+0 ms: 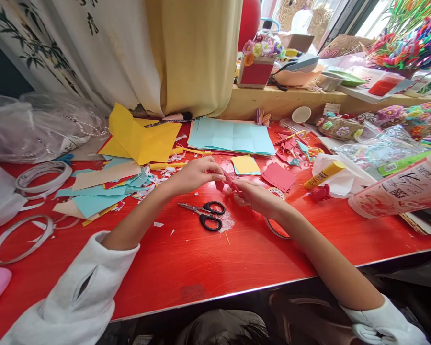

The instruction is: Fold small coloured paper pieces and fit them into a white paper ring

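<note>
Between my two hands is a small piece of folded red paper (pixel 230 178), held above the red table. My left hand (pixel 201 172) pinches its left side with thumb and fingertips. From the right, my right hand (pixel 255 194) has its fingers closed on the same paper; part of it is hidden by the fingers. Just below the hands lie black-handled scissors (pixel 209 214), blades pointing left and slightly apart. A stack of red paper squares (pixel 279 177) rests right of the hands, and yellow and blue squares (pixel 246 165) lie just behind them.
Paper sheets and scraps (pixel 104 191) are heaped at left, near tape rolls (pixel 21 239). Light-blue sheets (pixel 233 135) lie at the back. A yellow glue stick (pixel 324 175) and a large cup (pixel 402 184) are at right. The red table (pixel 158 278) ends at a front edge near me.
</note>
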`<state>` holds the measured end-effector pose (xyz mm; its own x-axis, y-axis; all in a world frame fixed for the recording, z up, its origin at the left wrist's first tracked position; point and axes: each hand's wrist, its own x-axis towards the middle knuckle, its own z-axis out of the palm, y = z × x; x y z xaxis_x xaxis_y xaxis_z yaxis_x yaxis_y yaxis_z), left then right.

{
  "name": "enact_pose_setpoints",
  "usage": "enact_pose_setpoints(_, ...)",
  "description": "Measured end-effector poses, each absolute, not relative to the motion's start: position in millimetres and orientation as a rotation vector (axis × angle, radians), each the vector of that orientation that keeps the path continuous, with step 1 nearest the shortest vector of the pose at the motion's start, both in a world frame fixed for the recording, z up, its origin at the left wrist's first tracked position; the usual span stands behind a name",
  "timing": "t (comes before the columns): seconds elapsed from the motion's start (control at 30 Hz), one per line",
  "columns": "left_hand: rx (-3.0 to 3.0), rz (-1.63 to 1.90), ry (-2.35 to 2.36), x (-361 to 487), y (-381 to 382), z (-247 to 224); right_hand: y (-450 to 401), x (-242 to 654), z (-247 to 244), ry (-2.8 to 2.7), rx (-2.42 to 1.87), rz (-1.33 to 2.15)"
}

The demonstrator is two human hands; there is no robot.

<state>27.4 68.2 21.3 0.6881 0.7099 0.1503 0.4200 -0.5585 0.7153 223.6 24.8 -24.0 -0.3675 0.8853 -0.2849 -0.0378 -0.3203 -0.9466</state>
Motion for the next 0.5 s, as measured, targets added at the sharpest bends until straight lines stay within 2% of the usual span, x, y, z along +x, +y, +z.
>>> enact_pose_setpoints(0.5,2.184,0.632,0.868,41,66,3,17,215,-13,-1.199,-1.116,1.934)
